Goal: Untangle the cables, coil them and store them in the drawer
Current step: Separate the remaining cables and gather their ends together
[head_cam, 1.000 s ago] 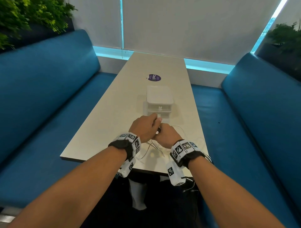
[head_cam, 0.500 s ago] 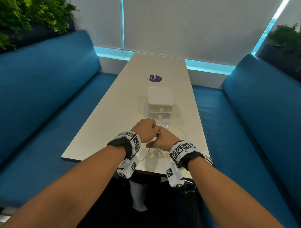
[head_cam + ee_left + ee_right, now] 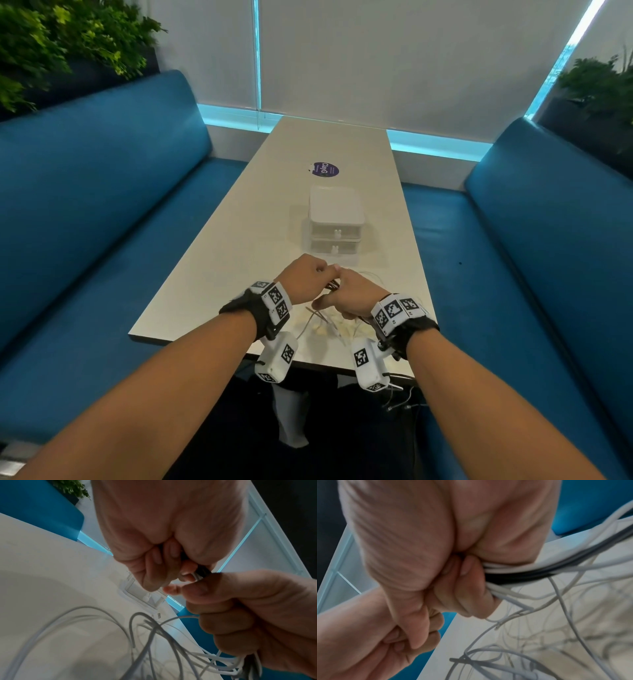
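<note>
A tangle of thin white cables (image 3: 325, 323) lies on the near end of the white table (image 3: 239, 246), with one dark cable among them. My left hand (image 3: 320, 274) pinches a dark cable end (image 3: 202, 572) between thumb and fingers. My right hand (image 3: 337, 291) touches it and grips a bundle of white strands and the dark cable (image 3: 513, 574); loose loops (image 3: 154, 635) hang from it to the table. The white two-drawer unit (image 3: 335, 222) stands just beyond the hands, both drawers closed.
A round purple sticker (image 3: 325, 169) lies on the table behind the drawer unit. Blue bench seats (image 3: 102, 222) run along both sides. The table's near edge (image 3: 205, 339) is under my wrists. Plants stand at both back corners.
Both hands, still together on the cables, have drawn back slightly from the front of the drawer unit toward me. The grips look the same.
</note>
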A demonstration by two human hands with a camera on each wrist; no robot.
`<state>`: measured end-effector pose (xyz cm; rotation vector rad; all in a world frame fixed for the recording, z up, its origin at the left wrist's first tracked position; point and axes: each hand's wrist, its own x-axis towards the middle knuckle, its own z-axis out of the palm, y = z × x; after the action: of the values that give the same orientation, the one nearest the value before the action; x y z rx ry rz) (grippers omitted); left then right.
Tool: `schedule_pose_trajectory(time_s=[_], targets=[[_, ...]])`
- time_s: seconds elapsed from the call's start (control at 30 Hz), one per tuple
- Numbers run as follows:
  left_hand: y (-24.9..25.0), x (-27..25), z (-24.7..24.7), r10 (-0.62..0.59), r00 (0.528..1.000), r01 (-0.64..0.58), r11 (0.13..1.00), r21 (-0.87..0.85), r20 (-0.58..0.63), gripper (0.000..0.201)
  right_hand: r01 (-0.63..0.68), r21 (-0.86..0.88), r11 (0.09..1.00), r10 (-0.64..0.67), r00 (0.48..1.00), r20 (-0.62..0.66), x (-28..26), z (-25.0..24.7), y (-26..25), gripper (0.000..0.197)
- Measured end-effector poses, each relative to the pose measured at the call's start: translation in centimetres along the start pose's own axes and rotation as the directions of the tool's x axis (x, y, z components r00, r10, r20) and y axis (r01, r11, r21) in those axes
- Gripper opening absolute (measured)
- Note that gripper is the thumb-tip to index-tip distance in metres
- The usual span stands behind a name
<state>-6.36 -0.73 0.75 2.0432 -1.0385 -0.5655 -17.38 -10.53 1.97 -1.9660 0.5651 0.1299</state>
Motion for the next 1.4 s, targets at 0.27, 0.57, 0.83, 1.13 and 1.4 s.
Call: schedule_pose_trajectory(time_s=[0.27,0.57,0.83,1.13,1.4], targets=[[1.2,0.2,-1.8,-0.024,0.999,0.027,0.998,0.055,-0.042,0.034,0.03,0.023,0.999,-0.027,0.995,-0.101,0.7,0.6,0.0,0.038],[0.3,0.7,-4.4,-0.04,0.992,0.045,0.998,0.043,-0.122,0.035,0.197,-0.352,0.915,-0.241,0.967,-0.085,0.0,0.7,0.2,0.032],[-1.5,0.1,-4.3,-0.061,0.988,0.046,0.994,-0.101,-0.145,0.054,0.171,-0.575,0.8,-0.312,0.937,-0.156,1.2,1.2,0.5,0.035],[-2.4,-1.1,-3.3,-0.217,0.972,0.224,0.972,-0.074,0.084,0.085,0.136,-0.485,0.864,-0.309,0.904,-0.295,1.8,1.1,-0.3,0.035],[0.7,0.9,-1.2,-0.113,0.979,0.079,0.978,-0.195,-0.172,0.052,0.212,-0.425,0.88,-0.325,0.921,-0.214,1.3,1.5,-1.2,0.024]])
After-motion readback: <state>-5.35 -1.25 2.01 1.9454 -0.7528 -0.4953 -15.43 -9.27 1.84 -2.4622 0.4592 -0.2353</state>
